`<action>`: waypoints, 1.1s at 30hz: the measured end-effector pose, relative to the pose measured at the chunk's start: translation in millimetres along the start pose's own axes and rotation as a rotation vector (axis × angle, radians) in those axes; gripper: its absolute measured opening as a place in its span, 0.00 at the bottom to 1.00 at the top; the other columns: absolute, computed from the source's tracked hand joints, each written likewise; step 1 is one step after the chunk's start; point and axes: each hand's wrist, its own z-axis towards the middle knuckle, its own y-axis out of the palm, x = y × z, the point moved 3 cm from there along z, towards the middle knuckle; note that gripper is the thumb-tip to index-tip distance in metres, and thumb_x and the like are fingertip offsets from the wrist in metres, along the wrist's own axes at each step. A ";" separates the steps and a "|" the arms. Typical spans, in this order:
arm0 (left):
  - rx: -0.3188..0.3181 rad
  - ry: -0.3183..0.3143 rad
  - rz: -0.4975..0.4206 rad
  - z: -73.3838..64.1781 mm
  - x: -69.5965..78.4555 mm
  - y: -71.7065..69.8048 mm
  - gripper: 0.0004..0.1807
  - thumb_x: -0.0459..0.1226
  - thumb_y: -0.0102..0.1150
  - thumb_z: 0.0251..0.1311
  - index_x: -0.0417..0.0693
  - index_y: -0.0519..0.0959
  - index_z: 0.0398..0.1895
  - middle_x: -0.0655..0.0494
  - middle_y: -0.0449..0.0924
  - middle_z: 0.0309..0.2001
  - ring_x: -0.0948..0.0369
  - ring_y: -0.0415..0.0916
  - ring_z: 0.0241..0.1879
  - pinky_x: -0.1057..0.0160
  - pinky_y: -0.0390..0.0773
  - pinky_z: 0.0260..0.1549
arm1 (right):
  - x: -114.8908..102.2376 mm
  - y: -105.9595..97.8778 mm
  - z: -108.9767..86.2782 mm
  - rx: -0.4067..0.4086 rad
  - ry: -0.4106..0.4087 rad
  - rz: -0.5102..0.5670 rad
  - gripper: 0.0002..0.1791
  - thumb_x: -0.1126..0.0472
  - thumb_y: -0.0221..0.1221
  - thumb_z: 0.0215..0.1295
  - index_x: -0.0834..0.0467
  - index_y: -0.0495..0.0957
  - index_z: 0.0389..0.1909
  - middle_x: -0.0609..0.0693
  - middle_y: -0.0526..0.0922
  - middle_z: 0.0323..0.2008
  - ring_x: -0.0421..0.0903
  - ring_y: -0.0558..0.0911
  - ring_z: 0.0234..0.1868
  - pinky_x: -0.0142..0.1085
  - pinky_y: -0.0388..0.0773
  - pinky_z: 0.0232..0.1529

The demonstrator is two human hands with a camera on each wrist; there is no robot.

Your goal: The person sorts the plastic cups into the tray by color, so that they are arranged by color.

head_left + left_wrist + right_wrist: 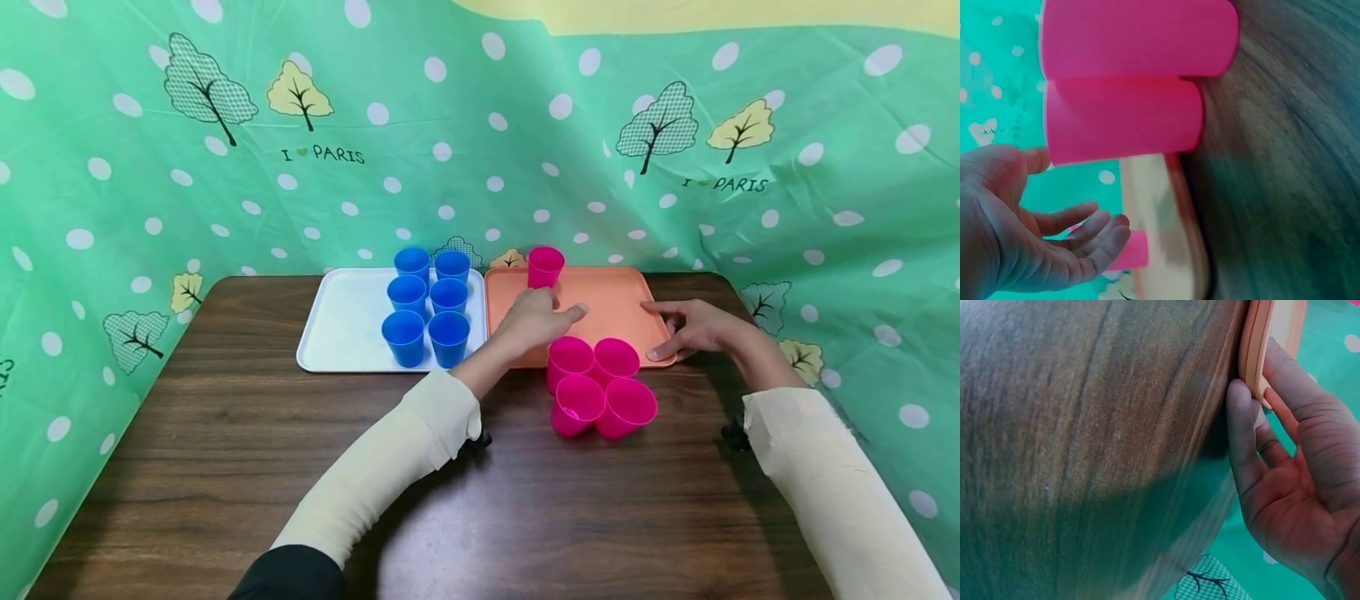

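Note:
My left hand (534, 321) is over the orange tray (517, 354), just in front of an upright pink cup (545, 265) at the tray's back. In the left wrist view the left hand (1041, 225) has its thumb apart from loosely bent fingers, holding nothing. That pink cup (1134, 251) shows partly behind the fingertips. My right hand (693, 327) grips the tray's right edge near the front corner; in the right wrist view, the right hand (1300, 469) has thumb and fingers on either side of the rim.
Several pink cups (577, 404) stand clustered at the orange tray's front edge, near my left wrist. On the left, a white tray (341, 325) holds several blue cups (405, 337) in two columns. A green polka-dot cloth (480, 158) hangs behind the dark wooden table (225, 433).

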 end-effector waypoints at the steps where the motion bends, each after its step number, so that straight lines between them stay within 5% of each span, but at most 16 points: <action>1: -0.007 0.010 0.012 -1.7 2.7 -0.3 0.37 0.59 0.68 0.76 0.44 0.79 0.75 0.49 0.85 0.63 0.52 0.84 0.60 0.52 0.92 0.54 | 0.1 0.1 -0.2 0.000 -0.001 0.000 0.62 0.51 0.84 0.63 0.61 0.56 0.90 0.56 0.72 0.42 0.50 0.80 0.39 0.36 0.91 0.38; 8: -0.072 0.050 0.077 -16.9 22.8 -2.4 0.34 0.62 0.72 0.71 0.47 0.82 0.65 0.57 0.86 0.44 0.60 0.83 0.43 0.61 0.87 0.43 | 1.4 0.3 0.2 0.000 0.000 0.001 0.62 0.52 0.83 0.64 0.60 0.57 0.90 0.56 0.72 0.42 0.50 0.81 0.38 0.36 0.91 0.38; 17: -0.162 0.118 0.183 -34.6 44.5 -3.3 0.28 0.58 0.83 0.62 0.50 0.84 0.53 0.60 0.84 0.39 0.63 0.82 0.39 0.66 0.83 0.34 | 1.8 -0.1 -0.3 -0.005 -0.005 -0.006 0.62 0.50 0.83 0.64 0.60 0.56 0.90 0.56 0.72 0.42 0.52 0.80 0.39 0.36 0.91 0.39; 22: -0.179 0.146 0.322 -39.3 49.8 -4.2 0.24 0.55 0.84 0.61 0.52 0.82 0.44 0.60 0.83 0.38 0.64 0.80 0.38 0.67 0.80 0.30 | 2.9 0.0 0.8 -0.007 -0.003 -0.015 0.63 0.48 0.83 0.63 0.60 0.56 0.91 0.56 0.72 0.42 0.52 0.80 0.40 0.36 0.91 0.39; 28: -0.171 0.127 0.459 -43.9 51.6 -5.2 0.21 0.53 0.84 0.59 0.53 0.81 0.35 0.59 0.81 0.38 0.62 0.79 0.37 0.63 0.78 0.30 | 3.5 -0.5 3.3 -0.002 -0.015 -0.028 0.63 0.48 0.84 0.62 0.61 0.57 0.90 0.56 0.72 0.41 0.51 0.80 0.38 0.36 0.91 0.38; 33: -0.166 0.109 0.493 -46.0 52.3 -4.5 0.20 0.53 0.84 0.60 0.55 0.81 0.36 0.60 0.80 0.40 0.62 0.79 0.39 0.61 0.78 0.35 | 4.1 -0.4 3.5 -0.005 -0.011 -0.027 0.64 0.48 0.84 0.63 0.60 0.56 0.90 0.56 0.72 0.42 0.51 0.80 0.39 0.36 0.91 0.38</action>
